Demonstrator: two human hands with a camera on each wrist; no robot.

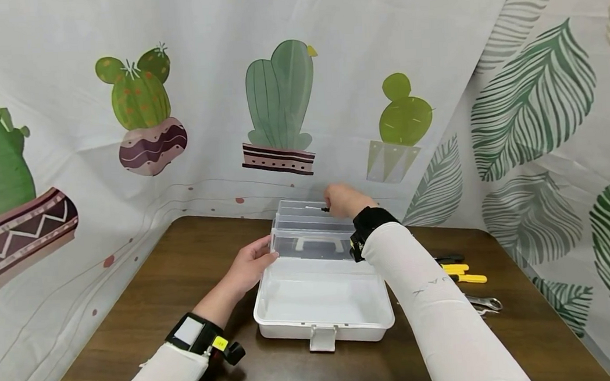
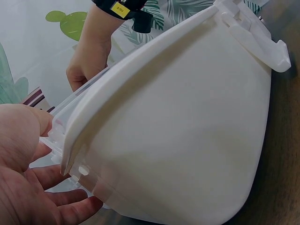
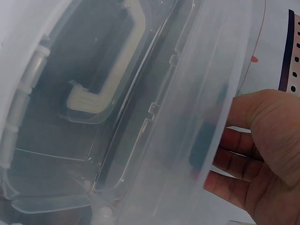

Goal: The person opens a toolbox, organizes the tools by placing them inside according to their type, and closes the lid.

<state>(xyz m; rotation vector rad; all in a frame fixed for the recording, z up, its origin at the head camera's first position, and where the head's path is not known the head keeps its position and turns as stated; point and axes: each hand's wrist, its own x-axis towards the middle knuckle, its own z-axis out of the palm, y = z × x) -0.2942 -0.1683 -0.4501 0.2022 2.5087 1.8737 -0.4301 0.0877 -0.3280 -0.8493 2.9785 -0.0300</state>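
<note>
An open white toolbox (image 1: 322, 300) stands on the table, its clear lid (image 1: 308, 245) with a white handle tipped back behind the base. Beyond the lid is a translucent compartment tray (image 1: 301, 220). My left hand (image 1: 252, 266) grips the box's left side near the hinge, thumb on top and fingers beneath, as the left wrist view shows. Over the tray's right part, my right hand (image 1: 344, 200) holds a slim screwdriver (image 1: 325, 209) with a dark end and thin shaft. In the right wrist view the tray wall (image 3: 187, 122) blurs the dark handle and hides the fingertips.
Right of the toolbox, partly behind my right sleeve, lie yellow-handled tools (image 1: 470, 278), a black-handled tool (image 1: 449, 258) and a metal wrench (image 1: 485, 303). A cactus-print curtain (image 1: 205, 103) hangs close behind the brown table (image 1: 203, 237). A latch (image 1: 322, 338) juts from the box's front.
</note>
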